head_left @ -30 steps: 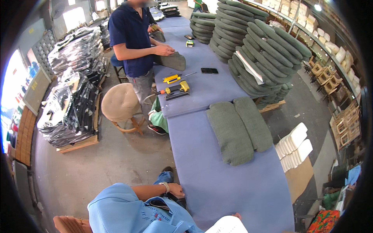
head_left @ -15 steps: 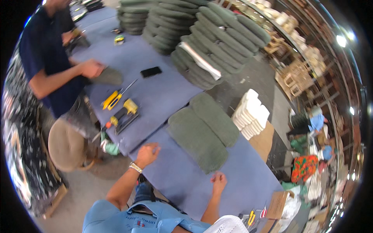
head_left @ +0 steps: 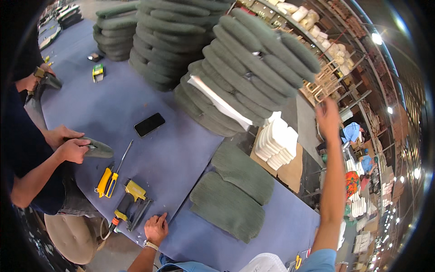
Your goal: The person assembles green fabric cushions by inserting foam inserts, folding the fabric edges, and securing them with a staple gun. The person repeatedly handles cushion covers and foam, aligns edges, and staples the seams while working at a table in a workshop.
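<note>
My left hand [head_left: 157,229] rests on the blue-covered table [head_left: 181,177], its fingers bent but apart and holding nothing. Beside it lies a yellow and black staple gun [head_left: 134,192] with a hose attached. My right hand [head_left: 328,115] is raised at the end of an outstretched arm, beyond the table's right side and just right of a tall stack of green padded cushions [head_left: 258,59]. Its fingers are smeared by motion. A pair of green fabric-covered pads [head_left: 235,195] lies flat on the table between my arms.
A co-worker at left holds a small green piece [head_left: 97,148]. Near it lie a screwdriver [head_left: 113,179], a yellow-handled tool [head_left: 103,181] and a phone [head_left: 149,124]. More cushion stacks [head_left: 167,41] stand behind. White padded pieces [head_left: 276,140] are piled on cardboard beyond the table.
My right hand has gone from the table's near side up and out to the far right. My left hand has moved onto the table near the staple gun. The view has shifted.
</note>
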Tool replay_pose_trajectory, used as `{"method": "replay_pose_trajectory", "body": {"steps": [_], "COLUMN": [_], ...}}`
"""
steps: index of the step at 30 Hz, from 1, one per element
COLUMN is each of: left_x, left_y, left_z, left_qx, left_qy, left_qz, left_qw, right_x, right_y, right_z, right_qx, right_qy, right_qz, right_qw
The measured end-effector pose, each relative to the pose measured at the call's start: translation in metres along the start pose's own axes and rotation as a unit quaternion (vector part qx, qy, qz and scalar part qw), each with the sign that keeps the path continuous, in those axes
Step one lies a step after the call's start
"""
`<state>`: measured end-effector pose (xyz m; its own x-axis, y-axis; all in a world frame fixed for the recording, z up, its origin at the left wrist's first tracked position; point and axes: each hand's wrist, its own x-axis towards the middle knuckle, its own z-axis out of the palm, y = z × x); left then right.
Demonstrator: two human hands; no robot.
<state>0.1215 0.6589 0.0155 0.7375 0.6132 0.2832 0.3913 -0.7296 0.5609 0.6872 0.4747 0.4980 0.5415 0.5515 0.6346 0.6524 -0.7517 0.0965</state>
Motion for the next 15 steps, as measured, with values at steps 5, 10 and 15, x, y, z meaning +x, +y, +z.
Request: {"method": "replay_pose_trajectory", "body": {"steps": [5,10,15], "left_x": [0.007,0.000,0.003], "left_y": [0.009,0.004,0.013], "left_z": [-0.005,-0.008,-0.009], "left_qx": [-0.003,0.005,0.002], "left_qy": [-0.044,-0.064,-0.062], "left_qz": [-0.009,-0.033,-0.042], "left_qw": [0.999,0.997,0.997], "right_x": [0.129,0.193,0.189], "right_y": [0.047,0.062,0.053], "right_z": [0.016,0.057,0.037], "right_qx": [-0.212,-0.191,-0.219], "right_qy": [0.048,0.084,0.045], "right_qz": [-0.140,-0.090,-0.050], "right_qw": [0.966,0.974,0.973]}}
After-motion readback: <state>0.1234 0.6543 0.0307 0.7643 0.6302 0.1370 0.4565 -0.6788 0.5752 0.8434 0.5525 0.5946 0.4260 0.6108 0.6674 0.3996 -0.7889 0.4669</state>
